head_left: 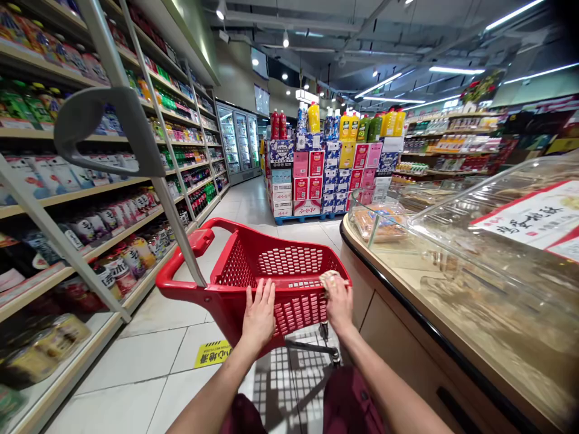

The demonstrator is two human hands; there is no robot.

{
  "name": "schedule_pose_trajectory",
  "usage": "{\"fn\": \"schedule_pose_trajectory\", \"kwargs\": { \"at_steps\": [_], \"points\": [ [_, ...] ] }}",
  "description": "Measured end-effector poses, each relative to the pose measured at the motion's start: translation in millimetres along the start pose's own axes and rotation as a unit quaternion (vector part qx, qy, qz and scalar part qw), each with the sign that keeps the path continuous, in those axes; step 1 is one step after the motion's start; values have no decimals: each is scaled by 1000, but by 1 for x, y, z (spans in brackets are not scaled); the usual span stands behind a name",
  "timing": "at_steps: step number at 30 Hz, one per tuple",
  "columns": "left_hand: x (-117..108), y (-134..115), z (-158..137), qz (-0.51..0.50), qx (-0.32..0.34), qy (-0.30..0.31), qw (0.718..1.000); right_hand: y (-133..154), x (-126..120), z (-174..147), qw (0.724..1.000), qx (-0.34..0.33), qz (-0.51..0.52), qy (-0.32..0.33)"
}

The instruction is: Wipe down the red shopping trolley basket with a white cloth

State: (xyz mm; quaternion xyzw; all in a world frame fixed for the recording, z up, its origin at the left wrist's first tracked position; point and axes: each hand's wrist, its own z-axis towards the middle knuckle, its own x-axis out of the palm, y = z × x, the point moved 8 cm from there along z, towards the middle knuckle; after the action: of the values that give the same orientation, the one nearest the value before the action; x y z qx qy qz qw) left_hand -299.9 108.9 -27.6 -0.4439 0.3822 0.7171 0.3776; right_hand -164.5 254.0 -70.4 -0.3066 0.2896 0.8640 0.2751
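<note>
Cart [235, 307], red perf. plastic: near rim [294, 289] under L hand [260, 319], fingers slightly spread; R hand [339, 303], fingers clasping pale crumpled cloth [329, 278].

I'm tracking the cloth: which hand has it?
The right hand, holding the cloth against the red cart; the left hand only touches the cart.

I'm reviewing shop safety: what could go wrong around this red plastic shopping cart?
The wheeled, red plastic shopping cart might roll if the bare left hand on its side pushes, perhaps bumping the curved, black-edged, wood-toned counter close beside it. The rectangular yellow floor sticker warns of wet floor, so a slip seems possible.
</note>
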Motion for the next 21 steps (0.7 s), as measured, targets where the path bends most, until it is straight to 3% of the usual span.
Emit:
{"fn": "schedule_pose_trajectory", "kwargs": {
  "at_steps": [3, 5, 7, 9, 11, 15, 17, 19, 21],
  "points": [
    [0, -2, 1, -6, 3, 2, 1000, 46, 8, -8, 994, -104, 41, 9],
    [1, -3, 1, -6, 13, 5, 1000, 58, 9, -11, 988, -140, 55, 17],
    [2, -3, 1, -3, 19, 4, 1000, 40, 7, -8, 994, -103, 41, 22],
    [2, -4, 1, -3, 12, 2, 1000, 10, 4, -4, 1000, -19, 10, 19],
    [2, -5, 1, -5, 4, 0, 1000, 1, 3, -3, 1000, 24, -1, 17],
    [-2, -6, 2, -13, 8, 6, 1000, 55, 10, -9, 992, -106, 54, 35],
    [-3, -5, 1, -14, 19, 13, 1000, 60, 10, -10, 988, -137, 61, 47],
    [-3, -4, 0, -9, 24, 17, 1000, 34, 7, -4, 995, -82, 35, 52],
    [-2, -3, 0, -4, 15, 17, 1000, -2, 3, 1, 999, 19, -1, 49]
  ]
}}
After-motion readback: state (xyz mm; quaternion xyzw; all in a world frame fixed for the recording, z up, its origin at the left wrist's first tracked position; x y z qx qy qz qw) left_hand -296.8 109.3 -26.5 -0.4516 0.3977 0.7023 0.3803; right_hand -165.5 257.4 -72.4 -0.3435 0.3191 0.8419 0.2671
